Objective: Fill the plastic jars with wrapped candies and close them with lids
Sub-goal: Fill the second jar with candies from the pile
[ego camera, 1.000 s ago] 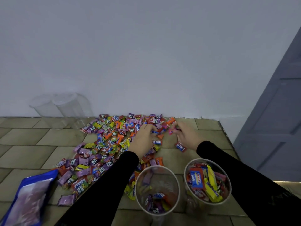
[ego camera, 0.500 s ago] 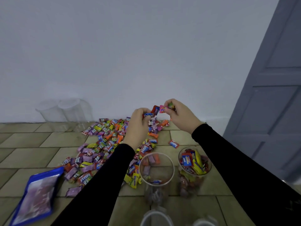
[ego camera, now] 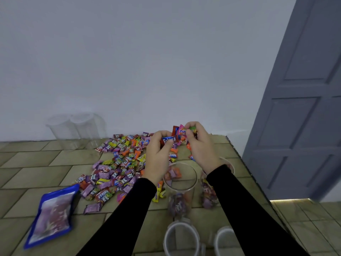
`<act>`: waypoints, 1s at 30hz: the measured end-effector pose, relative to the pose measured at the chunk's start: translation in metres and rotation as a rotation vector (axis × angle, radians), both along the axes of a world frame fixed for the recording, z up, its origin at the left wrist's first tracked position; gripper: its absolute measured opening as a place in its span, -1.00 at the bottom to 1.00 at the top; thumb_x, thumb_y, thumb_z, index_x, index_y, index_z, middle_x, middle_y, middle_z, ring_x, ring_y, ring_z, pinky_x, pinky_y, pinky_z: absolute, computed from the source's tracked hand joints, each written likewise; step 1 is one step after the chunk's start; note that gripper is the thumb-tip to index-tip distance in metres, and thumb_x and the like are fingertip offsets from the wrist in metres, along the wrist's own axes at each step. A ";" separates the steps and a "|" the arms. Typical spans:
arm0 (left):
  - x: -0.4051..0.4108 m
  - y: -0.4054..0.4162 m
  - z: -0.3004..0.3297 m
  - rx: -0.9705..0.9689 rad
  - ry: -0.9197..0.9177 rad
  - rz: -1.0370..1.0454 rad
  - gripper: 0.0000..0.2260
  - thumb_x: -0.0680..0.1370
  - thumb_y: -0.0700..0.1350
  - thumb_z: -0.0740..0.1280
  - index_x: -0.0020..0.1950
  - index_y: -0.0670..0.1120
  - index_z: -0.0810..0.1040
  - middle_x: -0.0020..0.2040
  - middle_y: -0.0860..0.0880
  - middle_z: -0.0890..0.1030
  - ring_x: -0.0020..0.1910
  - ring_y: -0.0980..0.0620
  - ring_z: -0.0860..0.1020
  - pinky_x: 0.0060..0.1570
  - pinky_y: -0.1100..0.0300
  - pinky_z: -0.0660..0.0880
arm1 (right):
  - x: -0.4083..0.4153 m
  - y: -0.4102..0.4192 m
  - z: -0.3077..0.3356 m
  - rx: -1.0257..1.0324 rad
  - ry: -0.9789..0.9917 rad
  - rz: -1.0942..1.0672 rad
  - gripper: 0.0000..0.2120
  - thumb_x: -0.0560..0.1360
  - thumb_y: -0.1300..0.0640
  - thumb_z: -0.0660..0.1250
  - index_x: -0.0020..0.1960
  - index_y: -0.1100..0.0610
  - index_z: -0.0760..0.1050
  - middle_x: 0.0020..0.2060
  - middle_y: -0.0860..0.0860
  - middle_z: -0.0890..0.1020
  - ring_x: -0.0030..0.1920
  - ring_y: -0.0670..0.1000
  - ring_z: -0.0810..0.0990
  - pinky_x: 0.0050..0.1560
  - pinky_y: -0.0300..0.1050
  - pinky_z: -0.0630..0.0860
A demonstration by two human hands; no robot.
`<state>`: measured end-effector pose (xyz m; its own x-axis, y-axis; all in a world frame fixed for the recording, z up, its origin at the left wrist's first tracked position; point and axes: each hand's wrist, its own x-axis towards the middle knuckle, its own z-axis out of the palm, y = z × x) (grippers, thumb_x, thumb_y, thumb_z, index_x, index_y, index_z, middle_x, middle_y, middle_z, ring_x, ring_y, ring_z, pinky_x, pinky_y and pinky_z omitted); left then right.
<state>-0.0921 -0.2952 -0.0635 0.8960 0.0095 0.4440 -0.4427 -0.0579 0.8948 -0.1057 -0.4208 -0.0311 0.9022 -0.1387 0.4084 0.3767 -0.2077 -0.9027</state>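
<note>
Both hands are raised with fingers curled: the left hand (ego camera: 159,154) holds blue and red wrapped candies (ego camera: 169,140), and the right hand (ego camera: 200,145) pinches pink and green ones. Just below both grips stand the near-empty jar (ego camera: 180,189) and the fuller jar (ego camera: 209,196); the candy pile (ego camera: 118,163) lies on the surface left of the left grip.

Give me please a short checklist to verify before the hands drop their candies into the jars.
1. Left hand grips candies, a blue one showing: ok.
2. Right hand grips candies, pink and green showing: ok.
3. Near-empty jar stands upright with open mouth: ok.
4. Hands are directly above a jar mouth: not ok, they are beyond the jars, over the candy pile.
5. Fuller jar has room left: cannot tell, the right arm hides its mouth.
6. Lids lie within reach near the body: ok.
</note>
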 end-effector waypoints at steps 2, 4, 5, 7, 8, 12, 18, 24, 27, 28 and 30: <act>-0.008 -0.003 -0.004 -0.066 0.000 -0.022 -0.95 0.45 -0.10 0.25 -0.14 -0.04 0.49 -0.18 0.06 0.50 -0.18 -0.01 0.47 -0.14 0.06 0.46 | -0.004 0.002 -0.011 0.039 0.002 -0.028 -0.76 0.60 0.28 0.14 -0.11 -0.02 0.41 -0.32 -0.05 0.47 -0.35 -0.14 0.42 -0.31 -0.25 0.36; -0.014 -0.007 -0.003 -0.117 0.005 -0.058 -0.96 0.42 -0.17 0.21 -0.23 -0.09 0.43 -0.26 0.03 0.43 -0.29 0.07 0.38 -0.27 0.21 0.36 | -0.008 0.006 -0.020 0.072 -0.002 -0.055 -0.76 0.60 0.29 0.15 -0.11 -0.01 0.41 -0.32 -0.09 0.45 -0.37 -0.19 0.40 -0.33 -0.30 0.33; -0.016 -0.008 -0.002 -0.122 -0.008 -0.060 -0.94 0.40 -0.20 0.20 -0.26 -0.08 0.40 -0.29 0.06 0.39 -0.32 0.08 0.33 -0.30 0.24 0.29 | -0.010 0.009 -0.023 0.088 -0.010 -0.072 -0.77 0.60 0.29 0.15 -0.11 -0.01 0.42 -0.33 -0.10 0.45 -0.37 -0.19 0.40 -0.32 -0.29 0.33; -0.019 -0.007 0.001 -0.089 -0.049 -0.067 -0.87 0.39 -0.25 0.18 -0.32 -0.04 0.37 -0.35 0.11 0.36 -0.35 0.09 0.28 -0.32 0.22 0.22 | -0.015 0.015 -0.027 0.108 -0.038 -0.112 -0.77 0.59 0.29 0.16 -0.13 0.00 0.42 -0.35 -0.10 0.44 -0.36 -0.15 0.38 -0.29 -0.24 0.32; -0.020 -0.008 0.002 -0.074 -0.061 -0.080 -0.84 0.39 -0.27 0.16 -0.34 -0.04 0.35 -0.38 0.11 0.36 -0.36 0.10 0.28 -0.33 0.23 0.22 | -0.016 0.017 -0.028 0.109 -0.046 -0.133 -0.77 0.59 0.29 0.16 -0.14 0.00 0.41 -0.37 -0.10 0.43 -0.37 -0.12 0.36 -0.29 -0.22 0.31; -0.023 -0.009 0.000 -0.031 -0.081 -0.111 -0.86 0.40 -0.20 0.18 -0.36 -0.19 0.34 -0.40 -0.01 0.36 -0.37 0.07 0.30 -0.36 0.23 0.24 | -0.020 0.021 -0.031 0.062 -0.067 -0.167 -0.82 0.50 0.19 0.17 -0.23 -0.03 0.40 -0.45 -0.08 0.38 -0.42 -0.04 0.29 -0.36 -0.10 0.26; -0.025 -0.009 -0.001 -0.044 -0.034 -0.143 -0.90 0.40 -0.24 0.16 -0.31 -0.23 0.38 -0.41 0.00 0.34 -0.42 0.10 0.28 -0.42 0.30 0.25 | -0.024 0.022 -0.034 0.077 -0.081 -0.161 -0.83 0.42 0.04 0.22 -0.33 0.02 0.42 -0.47 0.06 0.40 -0.41 0.15 0.30 -0.39 0.03 0.27; -0.033 -0.010 0.002 -0.133 0.007 -0.163 -0.86 0.45 -0.36 0.11 -0.16 -0.22 0.44 -0.25 -0.03 0.46 -0.33 0.26 0.44 -0.34 0.45 0.40 | -0.024 0.022 -0.036 0.042 -0.068 -0.174 -0.88 0.39 0.04 0.26 -0.32 0.00 0.46 -0.50 -0.03 0.44 -0.45 0.04 0.36 -0.39 -0.02 0.32; -0.031 -0.008 -0.002 -0.111 0.006 -0.117 -0.82 0.48 -0.34 0.13 -0.09 -0.20 0.51 -0.17 -0.01 0.54 -0.24 0.24 0.51 -0.27 0.40 0.44 | -0.024 0.021 -0.037 0.075 -0.070 -0.144 -0.95 0.33 0.13 0.26 -0.28 0.01 0.48 -0.48 0.13 0.45 -0.47 0.23 0.37 -0.45 0.03 0.32; -0.031 -0.008 -0.003 -0.119 0.016 -0.110 -0.81 0.49 -0.36 0.14 -0.08 -0.19 0.51 -0.17 0.01 0.55 -0.24 0.23 0.52 -0.27 0.38 0.46 | -0.024 0.021 -0.038 0.075 -0.070 -0.139 -0.96 0.32 0.12 0.26 -0.26 0.01 0.48 -0.45 0.19 0.47 -0.45 0.29 0.39 -0.47 0.10 0.35; -0.029 -0.008 -0.006 -0.128 0.024 -0.097 -0.82 0.46 -0.32 0.17 -0.09 -0.13 0.53 -0.20 0.08 0.57 -0.21 0.15 0.54 -0.25 0.27 0.49 | -0.024 0.021 -0.040 0.065 -0.076 -0.143 -0.91 0.29 0.06 0.26 -0.22 0.00 0.50 -0.41 0.22 0.50 -0.44 0.32 0.43 -0.47 0.21 0.39</act>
